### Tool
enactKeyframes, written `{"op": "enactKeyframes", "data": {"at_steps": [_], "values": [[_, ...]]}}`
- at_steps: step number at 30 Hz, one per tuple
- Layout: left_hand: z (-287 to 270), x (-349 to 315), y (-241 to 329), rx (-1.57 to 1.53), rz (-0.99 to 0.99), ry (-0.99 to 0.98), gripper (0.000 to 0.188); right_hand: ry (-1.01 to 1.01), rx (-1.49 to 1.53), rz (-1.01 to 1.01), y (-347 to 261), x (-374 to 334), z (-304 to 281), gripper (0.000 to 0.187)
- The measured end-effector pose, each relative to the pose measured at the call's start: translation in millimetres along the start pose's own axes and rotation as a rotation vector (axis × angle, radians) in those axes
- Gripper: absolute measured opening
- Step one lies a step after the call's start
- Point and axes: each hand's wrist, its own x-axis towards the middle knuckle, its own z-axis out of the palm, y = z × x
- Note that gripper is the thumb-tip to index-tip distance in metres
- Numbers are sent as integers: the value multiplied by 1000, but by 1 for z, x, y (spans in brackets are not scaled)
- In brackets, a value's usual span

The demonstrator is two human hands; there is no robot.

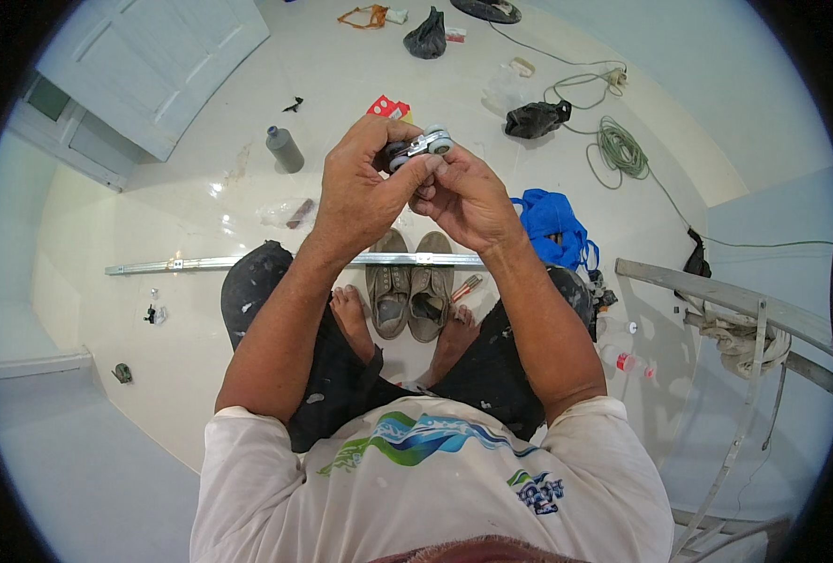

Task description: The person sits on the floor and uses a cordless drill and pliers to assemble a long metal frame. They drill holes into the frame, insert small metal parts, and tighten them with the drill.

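Note:
Up in front of me, both hands meet around a small metal roller bracket (423, 146) with pale wheels, like a sliding-door roller. My left hand (360, 183) wraps its near side, thumb pressed along the metal. Fingertips of my right hand (477, 197) pinch it from below and the right. Part of the roller is hidden behind the left fingers. Below the hands, a long silver metal track (182, 265) lies crosswise in front of my knees. Behind it stands a pair of worn brown shoes (390, 296), between my bare feet.
A grey bottle (285, 150) and a red box (388, 107) stand beyond my hands. To the right are a blue bag (557, 225), a coiled green cable (623, 148), a black bag (536, 120), a plastic bottle (628, 361) and a metal frame (726, 296). A white door (149, 66) is far left.

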Motion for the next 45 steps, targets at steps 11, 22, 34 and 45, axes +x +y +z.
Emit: {"op": "enactKeyframes", "data": {"at_steps": [11,22,34,45], "values": [[-10,6,-2,-535,-565,7,25,-105,-74,-44,-4,5,-21,28],[-10,7,-7,-680,-655,19,28,56,-272,-83,-8,2,-16,16],[-2,3,-4,-497,-669,-18,31,352,-929,-439,3,0,-3,24],[12,-1,8,-336,-438,14,32,416,-660,-319,-1,-2,14,43]]}}
